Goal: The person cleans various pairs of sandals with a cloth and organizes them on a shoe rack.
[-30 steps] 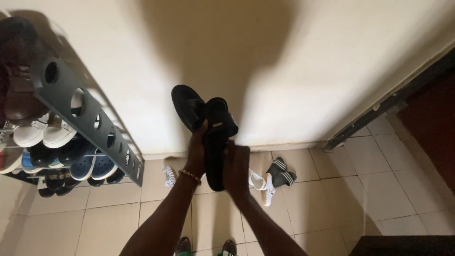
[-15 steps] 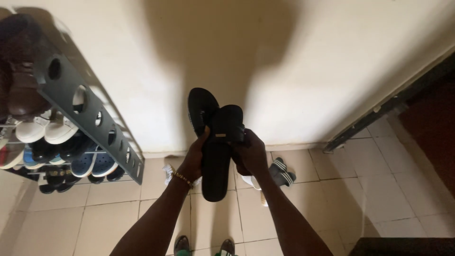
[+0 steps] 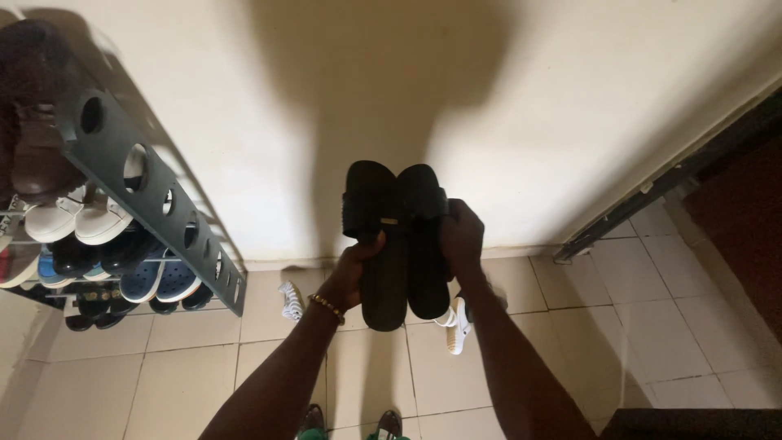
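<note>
Two black slide sandals are held upright, side by side, in front of the cream wall. My left hand grips the left black slide at its middle. The right black slide is gripped along its outer edge by my right hand. A beaded bracelet sits on my left wrist. Both slides touch along their inner sides, toes up.
A grey shoe rack with round holes stands at the left, holding white, blue and dark shoes. A white sandal and a white shoe lie on the tiled floor by the wall. A dark door frame is at the right.
The two slides, overlapped and angled a second ago, now stand parallel side by side. My right hand moved up from below and took hold of the right slide.
</note>
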